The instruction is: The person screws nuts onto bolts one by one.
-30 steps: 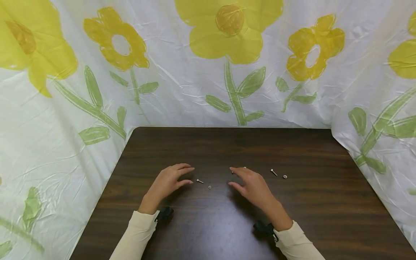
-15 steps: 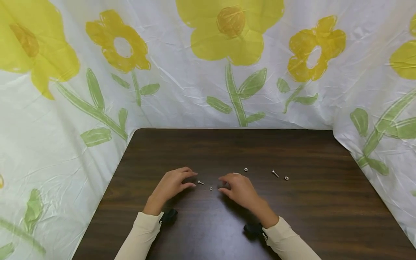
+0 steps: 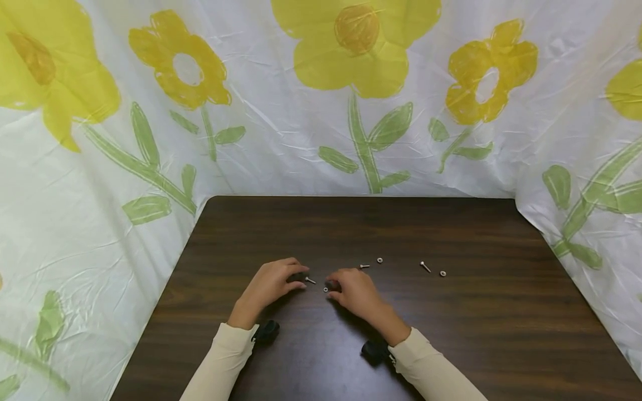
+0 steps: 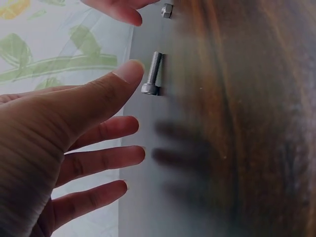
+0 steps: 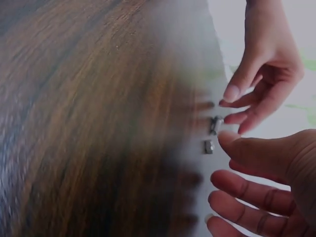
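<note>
A small silver bolt [image 3: 311, 280] lies on the dark wood table [image 3: 321, 340], just off the fingertips of my left hand [image 3: 268, 285]. In the left wrist view the bolt [image 4: 153, 71] shows a round head and a threaded shank, with the thumb beside it and the fingers spread. A silver nut [image 3: 325, 289] sits to the right of the bolt, between the thumb and fingers of my right hand [image 3: 357, 291]. The right wrist view shows the nut [image 5: 209, 147] near the right thumb, apparently not gripped. Neither hand holds anything.
Farther right lie a second bolt [image 3: 364, 266] and a second nut [image 3: 379, 260], then a third bolt [image 3: 425, 267] and a third nut [image 3: 443, 273]. A white curtain [image 3: 271, 161] with yellow flowers hangs around the table's back and sides.
My right hand has moved left from the middle bolt and nut, uncovering them, and is now around the left nut. My left hand has shifted slightly right, closer to the left bolt.
</note>
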Available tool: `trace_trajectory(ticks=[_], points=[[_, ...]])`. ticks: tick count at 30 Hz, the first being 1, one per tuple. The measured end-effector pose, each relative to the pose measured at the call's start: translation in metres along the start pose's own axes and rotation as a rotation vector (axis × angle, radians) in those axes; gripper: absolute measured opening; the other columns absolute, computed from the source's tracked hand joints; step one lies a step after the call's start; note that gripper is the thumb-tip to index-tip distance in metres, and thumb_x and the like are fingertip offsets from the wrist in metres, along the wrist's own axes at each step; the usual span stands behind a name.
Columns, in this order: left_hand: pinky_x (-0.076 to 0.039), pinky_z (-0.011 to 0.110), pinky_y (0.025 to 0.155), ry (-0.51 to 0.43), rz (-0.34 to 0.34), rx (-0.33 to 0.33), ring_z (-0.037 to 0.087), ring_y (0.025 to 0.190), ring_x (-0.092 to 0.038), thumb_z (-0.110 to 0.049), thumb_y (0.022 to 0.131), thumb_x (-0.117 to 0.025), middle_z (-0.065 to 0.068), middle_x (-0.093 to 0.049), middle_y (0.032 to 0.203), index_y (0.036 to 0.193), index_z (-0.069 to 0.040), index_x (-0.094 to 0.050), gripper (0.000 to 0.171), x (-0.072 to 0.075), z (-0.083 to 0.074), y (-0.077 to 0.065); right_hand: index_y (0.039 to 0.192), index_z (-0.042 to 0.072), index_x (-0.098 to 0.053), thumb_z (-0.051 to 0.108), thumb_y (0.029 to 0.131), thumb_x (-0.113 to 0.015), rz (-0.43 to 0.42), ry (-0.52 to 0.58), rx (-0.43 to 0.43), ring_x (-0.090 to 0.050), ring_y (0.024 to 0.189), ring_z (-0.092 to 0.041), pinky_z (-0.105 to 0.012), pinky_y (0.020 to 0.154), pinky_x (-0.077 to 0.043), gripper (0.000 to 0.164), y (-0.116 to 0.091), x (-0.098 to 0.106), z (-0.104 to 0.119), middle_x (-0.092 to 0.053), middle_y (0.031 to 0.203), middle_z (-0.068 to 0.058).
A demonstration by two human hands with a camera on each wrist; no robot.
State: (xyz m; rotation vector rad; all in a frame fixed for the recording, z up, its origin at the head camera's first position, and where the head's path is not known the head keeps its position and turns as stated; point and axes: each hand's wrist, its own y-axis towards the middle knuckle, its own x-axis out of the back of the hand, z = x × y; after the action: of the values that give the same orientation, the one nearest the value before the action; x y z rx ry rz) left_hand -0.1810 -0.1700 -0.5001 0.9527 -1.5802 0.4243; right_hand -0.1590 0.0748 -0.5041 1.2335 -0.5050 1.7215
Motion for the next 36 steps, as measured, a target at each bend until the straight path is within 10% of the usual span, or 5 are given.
trace_trajectory(ticks=[26, 36], points=[[-0.057, 0.034, 0.076, -0.031, -0.005, -0.007, 0.014, 0.087, -0.067, -0.029, 0.082, -0.086, -0.002, -0.067, 0.098, 0.104, -0.014, -0.079, 0.028, -0.007, 0.003, 0.008, 0.085, 0.022, -0.075, 0.023, 0.084, -0.085, 0.01, -0.031, -0.065, -0.056, 0.068, -0.007, -0.028, 0.058, -0.047, 0.011, 0.01, -0.012, 0.003, -0.059, 0.076, 0.011], [-0.056, 0.032, 0.073, -0.035, -0.015, -0.01, 0.012, 0.085, -0.065, -0.025, 0.081, -0.087, -0.005, -0.065, 0.098, 0.102, -0.016, -0.079, 0.025, -0.014, 0.006, 0.006, 0.077, 0.02, -0.071, 0.021, 0.086, -0.082, 0.038, -0.174, 0.067, -0.063, 0.067, -0.013, -0.031, 0.055, -0.052, 0.015, 0.013, -0.01, 0.006, -0.065, 0.077, 0.006]])
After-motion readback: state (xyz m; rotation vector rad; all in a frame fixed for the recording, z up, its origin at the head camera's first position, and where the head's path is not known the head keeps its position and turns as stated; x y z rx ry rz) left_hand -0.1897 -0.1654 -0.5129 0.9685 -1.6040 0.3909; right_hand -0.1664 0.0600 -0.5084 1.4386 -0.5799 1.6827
